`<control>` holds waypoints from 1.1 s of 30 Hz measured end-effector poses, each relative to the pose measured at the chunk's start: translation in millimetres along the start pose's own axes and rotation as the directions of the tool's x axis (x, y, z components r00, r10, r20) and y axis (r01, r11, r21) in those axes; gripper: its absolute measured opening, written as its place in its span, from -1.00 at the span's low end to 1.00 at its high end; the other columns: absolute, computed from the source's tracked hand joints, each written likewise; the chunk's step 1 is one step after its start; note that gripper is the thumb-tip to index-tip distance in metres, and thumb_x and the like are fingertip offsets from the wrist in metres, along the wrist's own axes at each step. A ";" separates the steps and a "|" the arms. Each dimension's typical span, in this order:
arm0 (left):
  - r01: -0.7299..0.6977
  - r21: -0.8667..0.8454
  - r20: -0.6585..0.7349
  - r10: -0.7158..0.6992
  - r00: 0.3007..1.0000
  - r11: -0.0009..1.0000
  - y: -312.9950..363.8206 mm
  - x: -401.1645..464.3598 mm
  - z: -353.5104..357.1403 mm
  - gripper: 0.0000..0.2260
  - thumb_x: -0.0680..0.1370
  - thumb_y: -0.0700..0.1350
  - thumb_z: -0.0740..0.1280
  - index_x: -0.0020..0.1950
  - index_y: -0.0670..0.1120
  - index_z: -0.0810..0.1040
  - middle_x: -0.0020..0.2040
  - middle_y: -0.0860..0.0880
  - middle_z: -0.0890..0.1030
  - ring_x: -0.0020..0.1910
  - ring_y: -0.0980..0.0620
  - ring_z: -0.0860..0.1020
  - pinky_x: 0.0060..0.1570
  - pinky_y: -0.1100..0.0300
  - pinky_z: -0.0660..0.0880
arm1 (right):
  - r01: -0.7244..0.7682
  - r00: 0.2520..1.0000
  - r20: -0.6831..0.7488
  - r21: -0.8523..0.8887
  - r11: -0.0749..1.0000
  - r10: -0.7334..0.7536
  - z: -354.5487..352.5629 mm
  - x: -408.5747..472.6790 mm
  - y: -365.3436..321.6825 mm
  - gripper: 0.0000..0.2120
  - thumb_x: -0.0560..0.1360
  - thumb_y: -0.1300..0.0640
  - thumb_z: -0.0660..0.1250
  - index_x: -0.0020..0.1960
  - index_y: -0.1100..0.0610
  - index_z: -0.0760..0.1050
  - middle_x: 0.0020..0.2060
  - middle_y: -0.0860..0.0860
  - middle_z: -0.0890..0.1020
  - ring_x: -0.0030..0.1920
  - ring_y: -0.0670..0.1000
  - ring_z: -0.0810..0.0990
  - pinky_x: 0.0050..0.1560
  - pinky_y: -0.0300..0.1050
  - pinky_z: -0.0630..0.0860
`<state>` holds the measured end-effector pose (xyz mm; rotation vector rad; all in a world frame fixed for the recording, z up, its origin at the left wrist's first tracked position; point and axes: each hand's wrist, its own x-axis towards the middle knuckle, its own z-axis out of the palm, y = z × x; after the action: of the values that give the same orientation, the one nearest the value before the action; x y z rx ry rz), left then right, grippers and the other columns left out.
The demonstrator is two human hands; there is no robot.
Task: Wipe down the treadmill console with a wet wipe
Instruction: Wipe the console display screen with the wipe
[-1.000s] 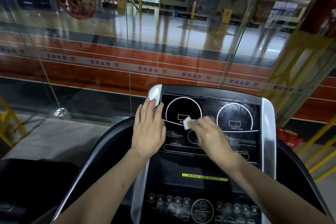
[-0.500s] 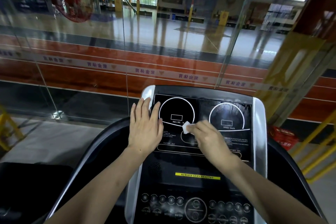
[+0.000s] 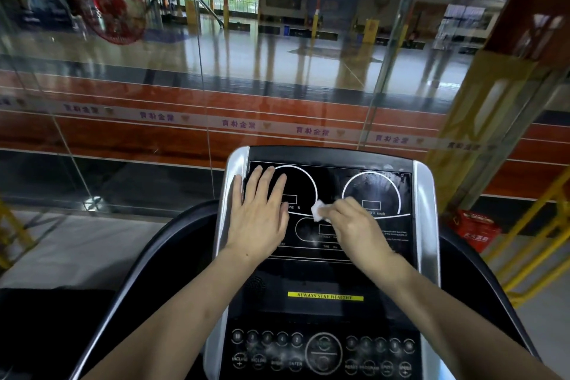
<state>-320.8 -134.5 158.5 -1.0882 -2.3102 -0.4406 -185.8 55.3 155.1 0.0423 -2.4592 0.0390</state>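
Observation:
The treadmill console (image 3: 327, 163) is a black panel with silver side rails, two white dial outlines and a keypad below. My left hand (image 3: 257, 216) lies flat with straight fingers on the panel's left part, over the left dial. My right hand (image 3: 354, 227) pinches a small white wet wipe (image 3: 318, 211) and presses it on the panel's middle, between the two dials. The right dial area (image 3: 374, 191) shows wet smears. Most of the wipe is hidden under my fingers.
A glass wall (image 3: 185, 86) stands right behind the console, with a sports hall beyond it. Black handrails (image 3: 148, 259) curve down both sides. A red box (image 3: 476, 230) and yellow railings (image 3: 536, 244) are at the right.
My left hand has slid further onto the panel, over the left dial. My right hand with the wipe has stayed near the panel's middle.

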 end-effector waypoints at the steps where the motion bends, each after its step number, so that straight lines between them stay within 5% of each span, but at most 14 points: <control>1: -0.008 0.005 0.006 0.008 1.000 1.000 1.3 1.7 -0.5 -0.48 0.68 0.09 0.05 0.62 -0.04 0.31 0.60 -0.12 0.34 0.64 -0.16 0.20 0.61 -0.27 0.05 | -0.031 0.999 -0.023 -0.010 0.999 0.030 -1.6 13.7 8.7 -0.66 0.41 0.51 0.48 0.08 0.18 0.67 -0.15 0.04 0.60 -0.16 0.13 0.53 -0.23 0.06 0.57; 6: -0.050 0.016 0.021 0.050 0.999 0.999 5.2 8.9 -0.9 -0.49 0.68 0.09 0.05 0.61 -0.04 0.33 0.60 -0.10 0.35 0.64 -0.16 0.20 0.60 -0.28 0.08 | -0.192 0.976 -0.119 -0.075 0.978 0.182 -9.6 55.7 30.6 -0.75 0.42 0.49 0.44 0.01 0.23 0.66 -0.22 0.11 0.54 -0.16 0.20 0.51 -0.33 0.16 0.55; 13: -0.079 -0.011 0.028 0.080 0.996 0.997 15.4 12.6 3.4 -0.49 0.68 0.08 0.04 0.61 -0.04 0.32 0.60 -0.10 0.35 0.65 -0.15 0.17 0.63 -0.25 0.00 | -0.017 0.999 -0.044 0.000 1.000 0.017 -8.2 -12.1 8.2 -0.68 0.43 0.53 0.44 0.08 0.22 0.67 -0.12 0.05 0.63 -0.14 0.13 0.55 -0.17 0.01 0.58; 19: -0.124 -0.022 0.036 0.125 0.992 0.992 29.8 17.2 2.6 -0.50 0.68 0.07 0.06 0.60 -0.04 0.32 0.59 -0.11 0.36 0.65 -0.15 0.18 0.62 -0.25 0.04 | -0.209 0.969 -0.153 -0.078 0.975 0.196 -15.8 50.6 41.7 -0.76 0.43 0.45 0.37 0.03 0.24 0.67 -0.22 0.11 0.55 -0.17 0.21 0.53 -0.33 0.17 0.55; 26: -0.140 -0.043 0.043 0.142 0.989 0.989 31.1 19.0 5.8 -0.49 0.68 0.07 0.04 0.61 -0.04 0.30 0.60 -0.09 0.35 0.66 -0.13 0.16 0.62 -0.23 0.04 | -0.058 0.998 -0.018 0.025 0.998 0.058 -10.7 -28.6 10.8 -0.66 0.41 0.53 0.48 0.08 0.20 0.66 -0.13 0.04 0.62 -0.12 0.11 0.55 -0.16 0.03 0.59; 33: -0.173 -0.036 0.055 0.175 0.983 0.984 40.1 33.4 7.5 -0.48 0.70 0.09 0.02 0.64 -0.04 0.30 0.65 -0.08 0.30 0.68 -0.12 0.11 0.64 -0.24 -0.01 | -0.224 0.966 -0.149 -0.061 0.973 0.213 -28.9 44.2 52.5 -0.72 0.33 0.52 0.49 -0.06 0.23 0.69 -0.27 0.11 0.57 -0.21 0.22 0.57 -0.26 0.02 0.55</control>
<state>-309.5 -85.7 175.0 -1.3213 -2.2401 -0.3824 -204.0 108.0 204.5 -0.2580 -2.3106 0.0419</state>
